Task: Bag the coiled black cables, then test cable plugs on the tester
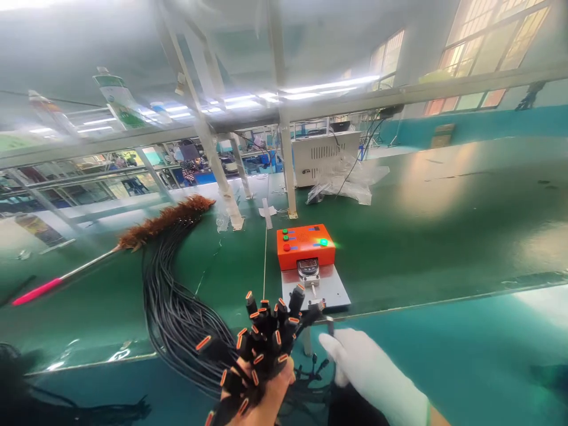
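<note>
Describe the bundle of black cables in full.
The bundle of black cables is many thin, smooth strands that look rubber- or plastic-coated. At the near end, black plugs with orange-rimmed tips fan out, most pointing upward, in the grip of the bare left hand. From there the strands sweep left over the front edge of the green bench and curve away across it toward the brown duster, where their far ends cannot be made out.

The black cables (177, 307) look smooth plastic, the plate (336, 291) metal, the tabletop (408, 254) glossy.
</note>
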Motion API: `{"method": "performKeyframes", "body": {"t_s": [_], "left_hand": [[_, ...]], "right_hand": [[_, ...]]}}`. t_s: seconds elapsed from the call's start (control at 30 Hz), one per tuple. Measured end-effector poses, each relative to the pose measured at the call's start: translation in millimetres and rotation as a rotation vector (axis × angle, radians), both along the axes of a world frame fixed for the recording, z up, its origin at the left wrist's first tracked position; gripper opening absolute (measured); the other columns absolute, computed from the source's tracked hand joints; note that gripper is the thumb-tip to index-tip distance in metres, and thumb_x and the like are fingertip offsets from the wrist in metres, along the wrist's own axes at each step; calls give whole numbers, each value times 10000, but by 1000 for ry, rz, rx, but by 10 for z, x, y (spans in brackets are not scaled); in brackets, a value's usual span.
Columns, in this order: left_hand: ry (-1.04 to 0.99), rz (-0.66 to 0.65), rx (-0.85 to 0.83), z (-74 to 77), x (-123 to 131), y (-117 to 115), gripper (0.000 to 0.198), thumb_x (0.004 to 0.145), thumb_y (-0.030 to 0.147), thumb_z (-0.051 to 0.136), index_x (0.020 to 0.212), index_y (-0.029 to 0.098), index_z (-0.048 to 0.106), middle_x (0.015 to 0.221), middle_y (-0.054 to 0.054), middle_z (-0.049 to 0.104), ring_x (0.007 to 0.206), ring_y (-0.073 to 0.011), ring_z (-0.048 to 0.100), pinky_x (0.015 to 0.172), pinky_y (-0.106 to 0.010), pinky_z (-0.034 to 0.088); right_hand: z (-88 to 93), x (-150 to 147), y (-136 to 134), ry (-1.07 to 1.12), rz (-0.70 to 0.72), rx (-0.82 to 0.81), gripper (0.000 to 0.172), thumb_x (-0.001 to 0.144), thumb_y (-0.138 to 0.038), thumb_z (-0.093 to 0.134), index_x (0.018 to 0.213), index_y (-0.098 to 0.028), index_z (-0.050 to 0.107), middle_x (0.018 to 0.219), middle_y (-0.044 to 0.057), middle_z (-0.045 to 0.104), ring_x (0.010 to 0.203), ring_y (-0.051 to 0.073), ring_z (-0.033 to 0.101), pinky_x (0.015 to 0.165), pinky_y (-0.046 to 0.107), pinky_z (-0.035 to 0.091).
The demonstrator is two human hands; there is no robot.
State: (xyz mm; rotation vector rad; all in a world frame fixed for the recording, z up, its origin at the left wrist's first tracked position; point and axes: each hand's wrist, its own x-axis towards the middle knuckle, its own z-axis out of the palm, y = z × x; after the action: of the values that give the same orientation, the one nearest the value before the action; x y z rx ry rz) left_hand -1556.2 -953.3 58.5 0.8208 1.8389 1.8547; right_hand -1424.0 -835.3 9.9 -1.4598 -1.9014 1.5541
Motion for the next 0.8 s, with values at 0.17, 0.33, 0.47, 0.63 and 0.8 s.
{"method": "performKeyframes", "body": {"t_s": [0.17, 0.33, 0.47, 0.63, 0.8], "left_hand": [[8, -30, -31, 60, 41, -2, 355, 577, 504, 730, 735, 189, 683, 599, -11, 658, 525, -160, 591, 554, -250, 507], [124, -79, -2, 163, 156, 19, 300, 594, 494, 726, 635, 199, 694, 613, -23, 671, 641, -214, 630, 619, -297, 537], [108, 54, 86, 71, 137, 4, 288, 599, 465, 738, 715, 206, 694, 708, -25, 694, 699, -220, 646, 703, -337, 550], [40, 17, 101, -18, 43, 28, 318, 667, 510, 673, 733, 199, 668, 496, 15, 591, 478, -148, 569, 556, -290, 545], [18, 27, 84, -93, 30, 56, 357, 632, 540, 686, 737, 200, 674, 444, 22, 560, 435, -151, 560, 549, -309, 549]], "right_hand": [[556, 357, -88, -316, -205, 357, 398, 789, -576, 381, 828, -255, 614, 622, 68, 642, 624, 273, 597, 618, 420, 441], [831, 44, -429, 635, -53, 228, 338, 759, -491, 528, 938, -224, 635, 986, 51, 665, 937, 239, 591, 827, 309, 450], [525, -173, -412, 834, -319, -169, 256, 830, -390, 447, 685, -200, 538, 574, -17, 603, 604, 158, 576, 680, 292, 466], [64, -220, -220, 698, -289, -244, 217, 815, -326, 440, 699, -170, 536, 359, -42, 518, 407, 134, 521, 589, 297, 464], [-140, -303, -117, 779, -222, -342, 248, 781, -364, 454, 703, -149, 551, 358, -16, 552, 362, 152, 536, 471, 285, 426]]}}
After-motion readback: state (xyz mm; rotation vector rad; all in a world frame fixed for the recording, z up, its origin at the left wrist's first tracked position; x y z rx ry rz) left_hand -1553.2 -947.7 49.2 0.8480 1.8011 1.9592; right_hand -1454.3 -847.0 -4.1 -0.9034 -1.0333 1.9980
